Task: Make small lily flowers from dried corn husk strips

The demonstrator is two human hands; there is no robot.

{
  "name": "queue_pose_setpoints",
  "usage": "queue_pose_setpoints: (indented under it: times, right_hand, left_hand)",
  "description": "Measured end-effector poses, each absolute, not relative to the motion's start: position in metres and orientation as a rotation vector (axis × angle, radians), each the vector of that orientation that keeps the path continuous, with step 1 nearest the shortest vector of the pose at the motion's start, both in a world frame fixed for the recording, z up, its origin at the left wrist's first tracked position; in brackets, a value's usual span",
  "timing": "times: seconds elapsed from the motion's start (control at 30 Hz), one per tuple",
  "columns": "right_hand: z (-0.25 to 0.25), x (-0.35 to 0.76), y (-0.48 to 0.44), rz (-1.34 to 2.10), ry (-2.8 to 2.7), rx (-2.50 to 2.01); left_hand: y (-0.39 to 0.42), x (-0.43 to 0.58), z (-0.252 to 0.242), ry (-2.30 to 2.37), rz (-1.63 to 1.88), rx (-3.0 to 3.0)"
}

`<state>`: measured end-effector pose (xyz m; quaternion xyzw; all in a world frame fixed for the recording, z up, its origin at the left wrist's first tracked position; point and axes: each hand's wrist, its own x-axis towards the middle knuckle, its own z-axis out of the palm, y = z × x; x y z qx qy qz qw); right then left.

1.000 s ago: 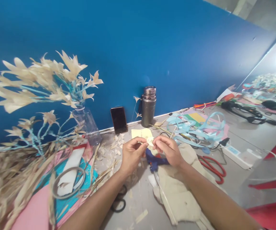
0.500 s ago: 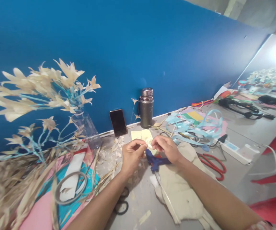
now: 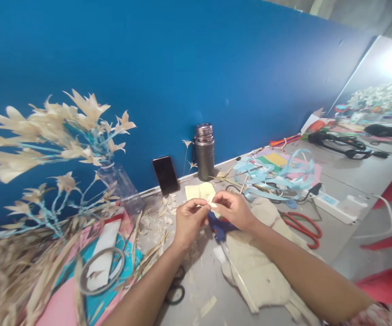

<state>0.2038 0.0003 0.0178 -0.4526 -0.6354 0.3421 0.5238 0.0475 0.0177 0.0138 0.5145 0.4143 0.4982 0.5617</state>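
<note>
Between the fingertips of my two hands is a small cream petal [image 3: 212,205]. My left hand [image 3: 191,219] pinches it from the left, and my right hand [image 3: 234,209] pinches it from the right with thumb and forefinger. Right below my hands lies a blue hot glue gun [image 3: 220,230], partly covered by my right hand, with a glue stick running back over a cream cloth [image 3: 260,267]. Behind my fingers is a yellow paper [image 3: 196,192]. Loose cream petals [image 3: 160,217] are scattered left of my left hand.
A clear bottle [image 3: 123,188] of cream flowers stands at the left, near a phone [image 3: 166,175] and a steel flask [image 3: 205,154]. Black-handled scissors [image 3: 176,294] lie under my left forearm. Red-handled scissors [image 3: 302,228], blue ribbon [image 3: 277,179] and a power strip [image 3: 335,206] are to the right.
My right hand has come closer to my left, its fingers now more bent around the petal. The petal shows more plainly at the fingertips. The view has shifted slightly.
</note>
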Motion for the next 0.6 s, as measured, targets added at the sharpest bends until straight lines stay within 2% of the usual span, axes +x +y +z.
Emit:
queue_pose_setpoints:
  times: [0.6]
  right_hand:
    - [0.0113,0.2069,0.0058,0.845,-1.520,-1.090]
  left_hand:
    - [0.0179,0.0459,0.0130,0.928,1.203,1.361]
